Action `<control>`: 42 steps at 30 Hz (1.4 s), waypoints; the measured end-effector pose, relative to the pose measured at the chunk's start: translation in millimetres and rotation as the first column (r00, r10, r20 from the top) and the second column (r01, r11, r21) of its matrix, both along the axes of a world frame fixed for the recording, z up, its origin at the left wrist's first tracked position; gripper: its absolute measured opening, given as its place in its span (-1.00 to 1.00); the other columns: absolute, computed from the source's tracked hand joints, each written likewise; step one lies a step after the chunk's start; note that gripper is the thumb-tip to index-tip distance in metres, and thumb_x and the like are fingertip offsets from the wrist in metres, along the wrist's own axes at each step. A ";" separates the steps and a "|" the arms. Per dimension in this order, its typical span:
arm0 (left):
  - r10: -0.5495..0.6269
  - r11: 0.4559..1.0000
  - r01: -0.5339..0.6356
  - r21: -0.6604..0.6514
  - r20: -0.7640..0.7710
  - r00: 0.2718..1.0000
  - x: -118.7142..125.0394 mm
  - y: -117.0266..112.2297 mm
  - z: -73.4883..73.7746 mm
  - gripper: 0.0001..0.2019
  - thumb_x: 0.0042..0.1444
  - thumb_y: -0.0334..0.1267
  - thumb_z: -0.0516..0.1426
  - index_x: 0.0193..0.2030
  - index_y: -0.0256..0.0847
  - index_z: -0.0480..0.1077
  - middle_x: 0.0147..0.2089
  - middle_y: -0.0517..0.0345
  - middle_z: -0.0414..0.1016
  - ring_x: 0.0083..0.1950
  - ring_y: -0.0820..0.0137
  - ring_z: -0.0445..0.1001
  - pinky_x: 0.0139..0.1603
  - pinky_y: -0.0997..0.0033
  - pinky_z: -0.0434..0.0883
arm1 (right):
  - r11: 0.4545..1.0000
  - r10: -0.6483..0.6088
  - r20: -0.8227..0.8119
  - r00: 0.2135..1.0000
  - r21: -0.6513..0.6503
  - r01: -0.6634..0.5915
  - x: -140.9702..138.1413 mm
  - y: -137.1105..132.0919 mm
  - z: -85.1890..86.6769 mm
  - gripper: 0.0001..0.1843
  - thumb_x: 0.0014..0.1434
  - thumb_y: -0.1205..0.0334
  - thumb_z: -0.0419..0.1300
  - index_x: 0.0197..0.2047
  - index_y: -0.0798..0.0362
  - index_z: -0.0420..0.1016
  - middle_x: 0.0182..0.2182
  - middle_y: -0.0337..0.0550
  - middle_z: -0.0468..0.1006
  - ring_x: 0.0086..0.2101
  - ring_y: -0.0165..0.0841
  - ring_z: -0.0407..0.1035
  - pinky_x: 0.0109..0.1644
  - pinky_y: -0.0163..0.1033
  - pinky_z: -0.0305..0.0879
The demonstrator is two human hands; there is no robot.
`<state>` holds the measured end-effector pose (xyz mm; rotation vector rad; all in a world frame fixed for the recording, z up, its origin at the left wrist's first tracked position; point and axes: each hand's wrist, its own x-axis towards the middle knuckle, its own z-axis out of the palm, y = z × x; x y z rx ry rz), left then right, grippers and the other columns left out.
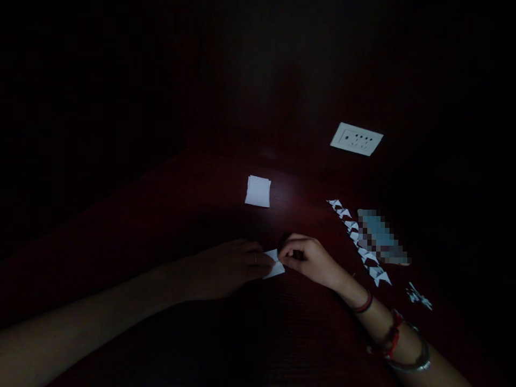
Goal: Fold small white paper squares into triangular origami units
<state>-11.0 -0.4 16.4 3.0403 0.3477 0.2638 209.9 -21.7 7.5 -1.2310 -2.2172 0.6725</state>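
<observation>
A small folded piece of white paper (277, 269) lies on the dark red table between my hands. My left hand (231, 269), with a ring on one finger, comes from the left and holds the paper down, its fingers closed together over the left part. At the paper's right corner, my right hand (308, 257) has thumb and forefinger pinched on the edge. Bracelets circle my right wrist. The left thumb and the paper under the fingers are hidden.
Beyond my hands lies a stack of white paper squares (258, 192). A row of folded paper pieces (353, 235) runs along the right, beside a blurred-out flat object (382, 236) and small paper scraps (418, 295). A socket plate (357, 139) is on the wall. Lighting is very dim.
</observation>
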 end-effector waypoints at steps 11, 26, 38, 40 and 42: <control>0.008 1.000 -0.008 0.000 0.018 1.000 2.2 -2.7 0.8 -0.64 0.08 -0.46 0.05 0.04 -0.17 0.24 0.03 0.15 0.33 0.06 0.31 0.19 0.06 0.31 0.14 | 0.999 -0.037 -0.022 0.999 0.004 0.037 -2.8 1.3 -3.1 -0.94 -0.02 0.41 0.18 -0.43 0.10 0.46 -0.47 -0.26 0.36 -0.44 -0.51 0.24 -0.40 -0.41 0.17; 0.003 1.000 -0.003 -0.001 0.018 1.000 0.5 -1.1 -3.6 -0.60 0.08 -0.47 0.04 0.07 -0.16 0.20 0.09 0.16 0.27 0.10 0.29 0.16 0.09 0.28 0.11 | 0.948 0.245 0.330 0.911 0.114 -0.296 10.9 -6.2 15.7 -0.72 0.15 0.42 -0.01 -0.11 0.05 0.42 -0.27 -0.15 0.38 -0.29 -0.45 0.30 -0.21 -0.36 0.24; 0.016 1.000 -0.016 0.012 0.017 1.000 1.9 -1.1 -5.5 -0.63 0.09 -0.46 0.04 0.05 -0.17 0.23 0.07 0.14 0.29 0.09 0.30 0.16 0.10 0.28 0.10 | 0.914 0.218 0.535 0.816 0.182 -0.363 9.7 -5.9 23.1 -0.74 0.14 0.40 -0.01 -0.19 0.03 0.46 -0.36 -0.19 0.41 -0.33 -0.42 0.28 -0.24 -0.31 0.21; 0.021 1.000 -0.021 0.022 0.028 0.999 2.0 -1.3 -5.5 -0.65 0.09 -0.46 0.04 0.03 -0.17 0.25 0.05 0.14 0.31 0.08 0.30 0.17 0.10 0.28 0.10 | 0.918 0.220 0.528 0.820 0.173 -0.358 10.7 -6.2 23.6 -0.72 0.13 0.41 -0.01 -0.18 0.00 0.46 -0.36 -0.21 0.42 -0.34 -0.43 0.28 -0.25 -0.31 0.20; 0.022 0.999 -0.023 0.022 0.026 0.999 1.7 -1.5 -4.6 -0.65 0.08 -0.46 0.04 0.03 -0.17 0.25 0.05 0.15 0.31 0.09 0.29 0.17 0.10 0.28 0.10 | 0.921 0.218 0.523 0.824 0.168 -0.351 11.4 -6.9 24.0 -0.70 0.13 0.42 -0.02 -0.16 -0.01 0.45 -0.36 -0.22 0.42 -0.36 -0.44 0.28 -0.26 -0.32 0.20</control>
